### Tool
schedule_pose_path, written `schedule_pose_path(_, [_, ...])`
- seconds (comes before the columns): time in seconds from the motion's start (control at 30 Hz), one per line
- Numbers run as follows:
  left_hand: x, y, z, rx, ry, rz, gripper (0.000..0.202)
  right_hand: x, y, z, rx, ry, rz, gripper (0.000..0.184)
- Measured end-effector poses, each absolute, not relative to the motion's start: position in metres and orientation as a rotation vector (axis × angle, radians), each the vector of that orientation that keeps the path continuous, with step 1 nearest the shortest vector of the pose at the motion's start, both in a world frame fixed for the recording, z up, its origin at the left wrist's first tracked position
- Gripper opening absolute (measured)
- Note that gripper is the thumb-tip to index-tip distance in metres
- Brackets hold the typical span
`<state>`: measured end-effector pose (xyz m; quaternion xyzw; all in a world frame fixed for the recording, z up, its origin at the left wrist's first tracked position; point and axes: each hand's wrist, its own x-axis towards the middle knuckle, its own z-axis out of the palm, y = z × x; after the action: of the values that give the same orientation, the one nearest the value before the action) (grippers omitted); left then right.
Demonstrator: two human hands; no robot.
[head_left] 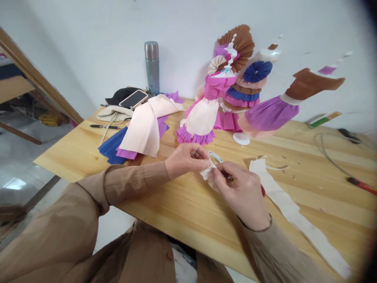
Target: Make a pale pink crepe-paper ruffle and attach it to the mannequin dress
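Observation:
My left hand [190,159] pinches one end of a small gathered piece of pale crepe paper [207,173] between thumb and fingertips. Close against it, my right hand [240,192] grips the other side of that paper with thumb and index finger. A curved white band with green print [216,157], perhaps a roll of tape, shows between the two hands. Something red [263,191] sticks out behind the right hand, mostly hidden by it. On the table to the right lies a long pale paper strip [290,206].
Paper-dressed figures [203,118] stand along the wall, one purple and brown [273,110]. Folded crepe paper [144,133], a phone [134,99], a pen [104,126] and a steel flask [152,72] are at the left. A red-handled tool [362,184] lies far right.

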<state>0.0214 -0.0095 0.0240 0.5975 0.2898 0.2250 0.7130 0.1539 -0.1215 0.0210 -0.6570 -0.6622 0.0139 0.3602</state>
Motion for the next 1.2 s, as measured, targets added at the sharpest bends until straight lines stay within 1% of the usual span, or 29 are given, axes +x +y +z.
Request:
schedule_pose_path(0.07, [0.022,-0.010,0.024,1.320,0.621,0.465,0.009,0.154,-0.121,0.018,-1.692,-1.706,0.053,0.026])
schedule_pose_path(0.17, [0.022,-0.009,0.023,1.361,0.612,0.471,0.010,0.154,-0.119,0.016,-1.685,-1.664,0.112,0.027])
schedule_pose_path(0.3, [0.021,-0.008,0.020,1.390,0.608,0.500,0.010,0.160,-0.117,0.014,-1.640,-1.529,0.429,0.034])
schedule_pose_path(0.4, [0.021,-0.007,0.018,1.382,0.607,0.495,0.009,0.166,-0.115,0.013,-1.569,-1.411,0.603,0.034])
schedule_pose_path(0.5, [0.021,-0.006,0.019,1.414,0.614,0.491,0.007,0.171,-0.115,0.011,-1.584,-1.433,0.641,0.032])
schedule_pose_path(0.7, [0.017,0.000,0.029,1.496,0.622,0.618,0.011,0.175,-0.115,0.013,-1.598,-1.568,0.678,0.030])
schedule_pose_path(0.93, [0.008,0.017,0.032,1.406,0.592,0.648,0.011,0.186,-0.116,0.014,-1.495,-1.506,0.915,0.029])
schedule_pose_path(1.07, [0.001,0.032,0.035,1.434,0.599,0.688,0.011,0.195,-0.114,0.014,-1.478,-1.463,0.896,0.027])
schedule_pose_path(1.2, [-0.009,0.045,0.037,1.443,0.626,0.763,0.012,0.201,-0.112,0.026,-1.565,-1.533,0.827,0.027])
